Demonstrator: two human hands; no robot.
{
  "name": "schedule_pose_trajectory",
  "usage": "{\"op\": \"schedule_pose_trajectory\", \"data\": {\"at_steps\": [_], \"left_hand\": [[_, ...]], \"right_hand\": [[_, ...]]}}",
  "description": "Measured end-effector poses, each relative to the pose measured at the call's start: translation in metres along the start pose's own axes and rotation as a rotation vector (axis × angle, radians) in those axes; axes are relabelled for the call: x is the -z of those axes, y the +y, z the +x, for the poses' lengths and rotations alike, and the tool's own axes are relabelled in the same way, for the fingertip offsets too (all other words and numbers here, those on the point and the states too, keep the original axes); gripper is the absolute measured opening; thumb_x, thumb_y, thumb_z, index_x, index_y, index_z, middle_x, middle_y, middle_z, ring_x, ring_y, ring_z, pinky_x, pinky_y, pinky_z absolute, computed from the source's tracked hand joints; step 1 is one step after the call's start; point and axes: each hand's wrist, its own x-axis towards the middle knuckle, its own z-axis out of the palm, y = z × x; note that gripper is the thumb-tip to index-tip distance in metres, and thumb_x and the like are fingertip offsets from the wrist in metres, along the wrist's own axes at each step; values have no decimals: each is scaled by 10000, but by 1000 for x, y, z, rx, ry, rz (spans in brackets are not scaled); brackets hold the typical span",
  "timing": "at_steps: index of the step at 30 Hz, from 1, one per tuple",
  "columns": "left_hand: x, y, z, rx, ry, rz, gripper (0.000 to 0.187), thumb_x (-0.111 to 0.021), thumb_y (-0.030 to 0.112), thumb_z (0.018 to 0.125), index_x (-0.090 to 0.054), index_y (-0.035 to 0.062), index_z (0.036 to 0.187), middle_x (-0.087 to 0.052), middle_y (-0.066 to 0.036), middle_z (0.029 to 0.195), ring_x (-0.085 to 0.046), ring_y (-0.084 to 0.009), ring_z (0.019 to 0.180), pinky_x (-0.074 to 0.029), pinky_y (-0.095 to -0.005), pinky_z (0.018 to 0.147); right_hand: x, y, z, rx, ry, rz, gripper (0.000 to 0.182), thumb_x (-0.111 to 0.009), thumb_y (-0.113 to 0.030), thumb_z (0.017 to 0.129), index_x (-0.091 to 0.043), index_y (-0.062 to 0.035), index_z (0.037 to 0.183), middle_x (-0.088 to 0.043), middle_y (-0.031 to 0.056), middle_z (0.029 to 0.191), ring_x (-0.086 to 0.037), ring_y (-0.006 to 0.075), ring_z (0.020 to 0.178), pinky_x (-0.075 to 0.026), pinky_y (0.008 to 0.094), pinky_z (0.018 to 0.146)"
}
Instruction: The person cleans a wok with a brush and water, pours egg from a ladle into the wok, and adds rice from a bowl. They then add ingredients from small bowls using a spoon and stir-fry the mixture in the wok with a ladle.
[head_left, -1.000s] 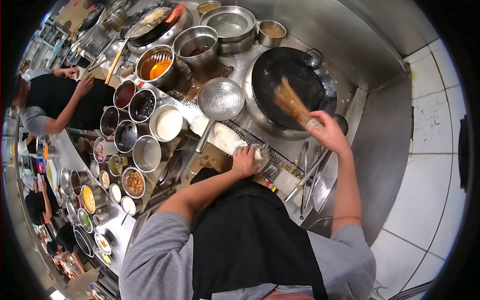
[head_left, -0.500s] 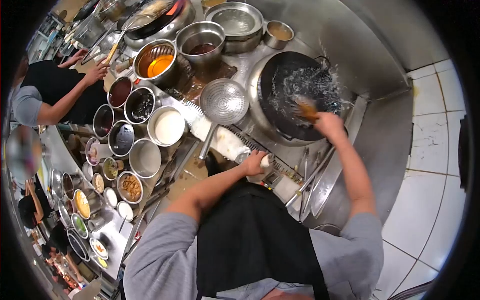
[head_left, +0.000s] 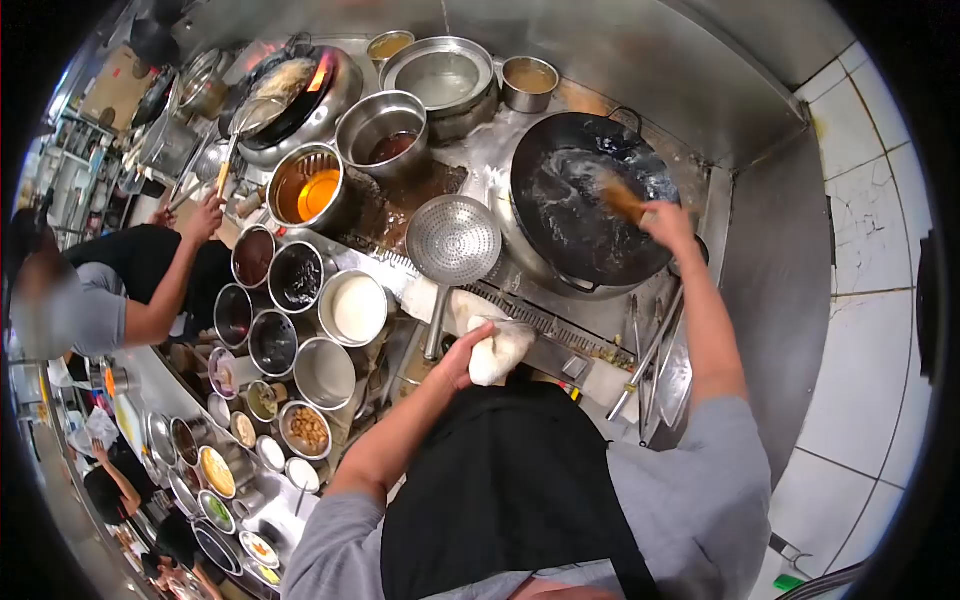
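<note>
Right hand is closed around the grip end of a brush, arm stretched out over the near right part of a black wok. Brush is inside the wok, bristles pointing forward-left from the fingers; they're blurred, so can't tell if they touch the metal. Splashy water shows in the wok around and left of the brush. Left hand is grasping a bundled white cloth near the body, in front of the apron, lower and well left of the right hand; fingers are partly hidden by the cloth. Just ahead of the left hand, a round strainer lies with its handle running back toward that hand, bowl near the wok's left side. Long-handled metal tools lie just left of the right forearm. Farther ahead of the left hand: a pot of dark red liquid, a wide pot and a small pot, the last just beyond the wok. Left of the left hand: a tub of white stuff and a bowl of brown chunks. Well out left, a co-worker has one hand at a wooden handle.
</note>
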Motion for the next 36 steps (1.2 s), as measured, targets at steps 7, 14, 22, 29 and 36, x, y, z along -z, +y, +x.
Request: {"op": "schedule_pose_trajectory", "data": {"at_steps": [7, 14, 22, 29, 36], "left_hand": [[-64, 14, 84, -146, 231, 528, 553, -544, 499, 929, -504, 33, 1225, -620, -107, 1091, -621, -220, 952, -509, -384, 831], [-81, 1, 162, -261, 481, 769, 641, -596, 543, 873, -455, 51, 1258, -583, -110, 1129, -605, -268, 1002, -513, -467, 796], [-94, -12, 184, -336, 584, 601, 376, -659, 123, 744, -589, -27, 1081, -655, -142, 954, -638, -255, 841, -512, -397, 740], [-76, 26, 160, -529, 452, 827, 226, -622, 71, 730, -591, -18, 935, -623, -94, 803, -598, -218, 669, -498, -385, 616], [-102, 110, 74, -407, 423, 1215, 327, -617, 118, 753, -613, -31, 1044, -665, -108, 914, -640, -215, 768, -515, -341, 702]], "right_hand": [[-86, -149, 41, -239, 237, 512, 431, -703, -311, 737, -657, -135, 1127, -672, 186, 1052, -640, 371, 986, -506, 434, 866], [-21, -76, -98, 201, -130, 261, 409, -672, -283, 770, -663, -137, 1152, -664, 157, 1101, -633, 351, 1010, -497, 425, 900], [-15, 5, 35, -163, 153, -97, 314, -586, -214, 802, -683, -158, 1095, -676, 173, 1035, -654, 366, 941, -518, 472, 842], [-71, -145, 2, -111, 189, 475, 397, -659, -308, 795, -650, -172, 1168, -660, 205, 1071, -631, 380, 1002, -499, 472, 886], [-52, -92, -122, 85, -34, 491, 439, -685, -315, 798, -637, -122, 1189, -660, 181, 1088, -627, 356, 1012, -493, 428, 897]]}}
